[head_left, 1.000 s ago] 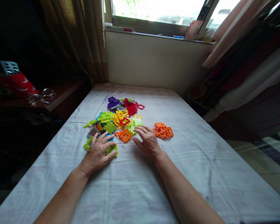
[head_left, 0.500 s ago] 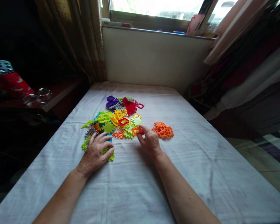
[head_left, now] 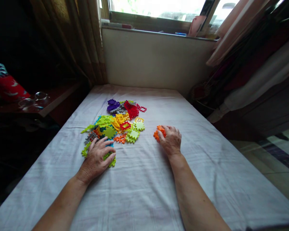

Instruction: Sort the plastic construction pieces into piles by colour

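Note:
Flat plastic interlocking pieces with toothed edges lie in a mixed heap on the cloth. My left hand (head_left: 96, 156) rests with spread fingers over lime-green pieces (head_left: 110, 160) at the heap's near side. My right hand (head_left: 171, 139) is at the small pile of orange interlocking pieces (head_left: 158, 133), thumb and fingers curled around the orange plastic; its fingers hide most of that pile. Between the hands sit light-green square pieces (head_left: 133, 134) and an orange triangular piece (head_left: 120, 138). Farther back are yellow pieces (head_left: 120, 119), a red frame piece (head_left: 125, 125), red pieces (head_left: 132, 109) and purple pieces (head_left: 112, 105).
A pale cloth (head_left: 135, 192) covers the table, which meets a wall below the window. On a dark side table at left stand a red pouch (head_left: 8, 88) and a pair of glasses (head_left: 33, 100). Curtains (head_left: 86, 48) hang at left, fabrics at right.
My right hand has moved right from the mixed heap to the orange pile, taking an orange piece along. My left hand stays on the green pieces. The view has shifted slightly.

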`<action>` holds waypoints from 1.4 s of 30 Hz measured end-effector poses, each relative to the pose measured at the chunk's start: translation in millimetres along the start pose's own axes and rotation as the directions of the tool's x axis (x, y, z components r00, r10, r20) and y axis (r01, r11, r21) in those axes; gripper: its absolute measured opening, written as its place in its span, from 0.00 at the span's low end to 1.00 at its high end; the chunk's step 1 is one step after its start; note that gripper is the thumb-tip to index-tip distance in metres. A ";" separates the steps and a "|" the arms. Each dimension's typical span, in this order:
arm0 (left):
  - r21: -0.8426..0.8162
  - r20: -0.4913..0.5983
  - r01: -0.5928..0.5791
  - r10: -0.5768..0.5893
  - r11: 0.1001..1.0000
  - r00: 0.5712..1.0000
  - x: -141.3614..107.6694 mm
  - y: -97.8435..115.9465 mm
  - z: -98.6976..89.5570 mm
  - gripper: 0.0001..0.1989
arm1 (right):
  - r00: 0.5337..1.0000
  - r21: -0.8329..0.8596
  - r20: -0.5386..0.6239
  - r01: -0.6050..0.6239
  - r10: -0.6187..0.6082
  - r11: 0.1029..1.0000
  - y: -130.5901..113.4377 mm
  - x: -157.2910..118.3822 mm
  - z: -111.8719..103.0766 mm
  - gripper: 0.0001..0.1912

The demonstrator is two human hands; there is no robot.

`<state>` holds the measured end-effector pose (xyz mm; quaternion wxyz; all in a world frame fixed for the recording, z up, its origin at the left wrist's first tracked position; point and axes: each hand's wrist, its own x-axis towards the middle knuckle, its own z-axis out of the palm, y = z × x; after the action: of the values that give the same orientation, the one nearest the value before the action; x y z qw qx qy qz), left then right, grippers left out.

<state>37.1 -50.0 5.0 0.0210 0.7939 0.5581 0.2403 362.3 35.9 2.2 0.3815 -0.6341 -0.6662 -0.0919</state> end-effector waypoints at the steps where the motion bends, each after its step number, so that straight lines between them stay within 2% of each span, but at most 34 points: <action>1: 0.000 0.000 0.003 -0.003 1.000 1.000 0.2 0.4 -0.1 0.11 | 1.000 -0.015 -0.030 -0.003 0.002 1.000 -0.9 0.1 -1.2 0.13; 3: -0.005 -0.003 0.005 -0.005 1.000 1.000 0.4 1.3 -0.3 0.11 | 0.999 -0.007 -0.049 0.024 -0.024 1.000 -8.0 0.0 -3.5 0.13; 6: -0.017 -0.007 0.008 -0.008 1.000 1.000 0.8 2.2 -1.1 0.11 | 0.978 0.105 0.065 0.193 -0.200 0.976 -36.7 -2.5 -3.1 0.13; 8: -0.023 -0.007 0.012 -0.012 1.000 1.000 1.0 2.7 -1.9 0.11 | 0.906 0.211 0.195 0.336 -0.376 0.918 -64.7 -5.3 0.7 0.11; 10: -0.030 -0.013 0.011 -0.011 0.999 1.000 1.3 3.3 -3.0 0.11 | 0.806 0.270 0.304 0.438 -0.508 0.857 -92.8 -7.6 6.6 0.09; 12: -0.040 -0.032 0.003 -0.004 0.999 0.999 1.5 4.2 -4.5 0.11 | 0.732 0.269 0.389 0.491 -0.560 0.829 -115.0 -8.5 13.2 0.11; 15: -0.052 -0.070 0.002 -0.005 0.999 0.998 1.8 5.4 -7.1 0.12 | 0.674 0.220 0.489 0.518 -0.553 0.826 -130.9 -9.2 21.6 0.09; 17: -0.060 -0.101 0.019 -0.025 0.998 0.995 2.3 4.9 -8.9 0.12 | 0.657 0.212 0.496 0.542 -0.568 0.813 -131.7 -11.6 24.7 0.09; 20: -0.064 -0.165 0.078 -0.087 0.995 0.982 3.5 0.5 -11.4 0.13 | 0.643 0.274 0.399 0.597 -0.654 0.754 -126.3 -18.8 24.0 0.09; 22: -0.051 -0.201 0.120 -0.128 0.992 0.971 4.2 -4.7 -12.8 0.13 | 0.664 0.316 0.305 0.606 -0.683 0.730 -121.2 -23.8 20.2 0.10; 23: -0.041 -0.216 0.140 -0.146 0.989 0.966 4.4 -7.7 -13.4 0.13 | 0.690 0.328 0.260 0.595 -0.676 0.733 -118.0 -25.4 17.5 0.11; 25: -0.018 -0.246 0.182 -0.181 0.983 0.952 4.3 -13.9 -14.6 0.13 | 0.768 0.344 0.176 0.538 -0.615 0.770 -108.4 -25.5 11.2 0.13; 27: 0.024 -0.269 0.239 -0.224 0.971 0.937 3.6 -19.9 -15.7 0.13 | 0.863 0.353 0.113 0.428 -0.492 0.832 -91.7 -21.0 4.2 0.15; 29: 0.094 -0.275 0.307 -0.272 0.947 0.922 2.3 -25.2 -17.2 0.14 | 0.954 0.344 0.067 0.252 -0.291 0.905 -66.6 -12.9 -3.3 0.17; 31: 0.169 -0.277 0.366 -0.312 0.915 0.909 0.9 -29.6 -19.2 0.15 | 1.000 0.318 0.021 0.013 -0.021 0.948 -35.5 -3.8 -10.8 0.19; 32: 0.196 -0.280 0.388 -0.328 0.900 0.902 0.2 -31.2 -20.3 0.15 | 0.993 0.306 -0.009 -0.109 0.117 0.946 -19.5 0.2 -14.3 0.20; 34: 0.223 -0.284 0.421 -0.355 0.879 0.891 -0.7 -33.4 -22.7 0.15 | 0.940 0.294 -0.065 -0.302 0.334 0.907 9.5 5.7 -19.9 0.22; 36: 0.221 -0.283 0.444 -0.379 0.868 0.881 -0.9 -34.0 -24.7 0.15 | 0.889 0.283 -0.096 -0.408 0.449 0.868 29.9 7.5 -22.5 0.23; 39: 0.206 -0.278 0.433 -0.371 0.878 0.886 -0.3 -33.2 -25.4 0.17 | 0.870 0.246 -0.072 -0.458 0.487 0.854 40.1 4.8 -20.3 0.22; 42: 0.211 -0.279 0.397 -0.334 0.893 0.900 0.0 -33.3 -23.9 0.16 | 0.901 0.196 0.003 -0.427 0.435 0.883 35.4 0.7 -13.5 0.20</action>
<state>-1.7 -43.1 16.1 -0.1056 0.6354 0.7234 0.2485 400.1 34.6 -0.8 0.4653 -0.7244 -0.5065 0.0467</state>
